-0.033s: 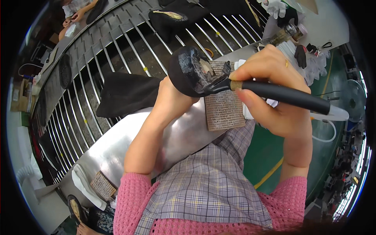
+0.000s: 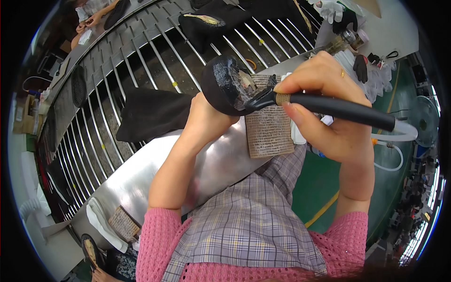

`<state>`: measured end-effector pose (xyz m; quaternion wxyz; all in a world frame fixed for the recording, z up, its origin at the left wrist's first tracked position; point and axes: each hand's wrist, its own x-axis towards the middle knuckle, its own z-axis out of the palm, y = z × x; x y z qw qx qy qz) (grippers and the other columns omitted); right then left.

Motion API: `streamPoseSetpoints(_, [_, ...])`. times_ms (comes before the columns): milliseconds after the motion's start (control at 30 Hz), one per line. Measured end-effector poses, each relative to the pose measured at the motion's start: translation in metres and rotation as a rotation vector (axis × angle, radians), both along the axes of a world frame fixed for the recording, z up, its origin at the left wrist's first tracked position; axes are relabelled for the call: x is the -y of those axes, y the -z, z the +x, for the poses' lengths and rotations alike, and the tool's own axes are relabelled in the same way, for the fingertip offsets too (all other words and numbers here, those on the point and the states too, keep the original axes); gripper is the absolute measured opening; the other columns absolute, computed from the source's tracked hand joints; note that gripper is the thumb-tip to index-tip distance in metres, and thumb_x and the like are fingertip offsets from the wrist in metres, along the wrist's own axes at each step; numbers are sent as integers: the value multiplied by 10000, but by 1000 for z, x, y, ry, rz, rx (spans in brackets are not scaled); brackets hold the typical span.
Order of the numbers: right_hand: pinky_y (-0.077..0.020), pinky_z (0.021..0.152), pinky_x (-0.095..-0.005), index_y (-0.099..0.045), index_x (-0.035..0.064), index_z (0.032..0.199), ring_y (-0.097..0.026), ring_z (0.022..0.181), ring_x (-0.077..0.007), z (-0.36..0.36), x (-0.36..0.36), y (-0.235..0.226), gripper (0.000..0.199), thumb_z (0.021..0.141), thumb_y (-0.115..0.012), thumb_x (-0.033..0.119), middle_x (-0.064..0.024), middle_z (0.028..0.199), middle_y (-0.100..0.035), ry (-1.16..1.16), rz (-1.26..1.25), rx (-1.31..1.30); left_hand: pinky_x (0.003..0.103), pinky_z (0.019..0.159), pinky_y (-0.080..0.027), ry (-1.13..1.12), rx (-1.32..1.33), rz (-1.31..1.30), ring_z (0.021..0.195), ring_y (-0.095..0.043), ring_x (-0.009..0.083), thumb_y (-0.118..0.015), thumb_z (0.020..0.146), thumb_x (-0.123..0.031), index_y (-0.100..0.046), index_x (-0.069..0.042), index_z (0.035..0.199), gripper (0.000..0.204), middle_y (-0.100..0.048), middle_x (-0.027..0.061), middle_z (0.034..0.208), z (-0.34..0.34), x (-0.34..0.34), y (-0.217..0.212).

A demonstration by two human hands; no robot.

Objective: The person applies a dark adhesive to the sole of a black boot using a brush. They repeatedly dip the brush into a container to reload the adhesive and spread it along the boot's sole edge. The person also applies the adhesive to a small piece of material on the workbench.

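Note:
My left hand [image 2: 206,117] grips a black shoe [image 2: 225,84] from underneath, its sole side turned up and smeared with shiny glue. My right hand [image 2: 324,113] holds a black-handled glue brush [image 2: 338,108] whose bristles touch the shoe's sole. A clear hose [image 2: 399,141] runs from the back end of the brush handle. Below the shoe a brown corrugated block [image 2: 270,129] lies on the shiny metal bench [image 2: 155,174].
A conveyor of metal rods [image 2: 136,61] carries other black shoes [image 2: 206,21] and a black cloth piece [image 2: 150,113]. White gloves [image 2: 331,9] and bottles sit at the upper right. Another person's hands [image 2: 91,19] work at the far top left. The green floor [image 2: 319,178] lies to the right.

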<state>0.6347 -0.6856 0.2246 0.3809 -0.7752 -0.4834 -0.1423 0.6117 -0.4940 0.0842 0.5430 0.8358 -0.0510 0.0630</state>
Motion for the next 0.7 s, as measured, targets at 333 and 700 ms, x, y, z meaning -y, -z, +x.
streamPoseSetpoints(333, [-324, 516, -190, -692, 22, 891, -496, 622, -42, 7, -21, -7, 90, 814, -716, 62, -1, 804, -633, 113, 119, -113, 354, 782, -520, 34, 34, 49, 912, -678, 273, -752, 680, -95, -672, -70, 1038, 368, -702, 113, 959, 18, -4, 7])
streamPoseSetpoints(700, [-454, 696, -260, -673, 4, 931, -578, 780, -132, 29, 4, 33, 130, 805, -677, 36, -66, 880, -636, 24, 177, -201, 322, 823, -512, 22, -59, -82, 932, -666, 231, -750, 593, 12, -657, -11, 1050, 466, -697, 103, 979, 23, -5, -13])
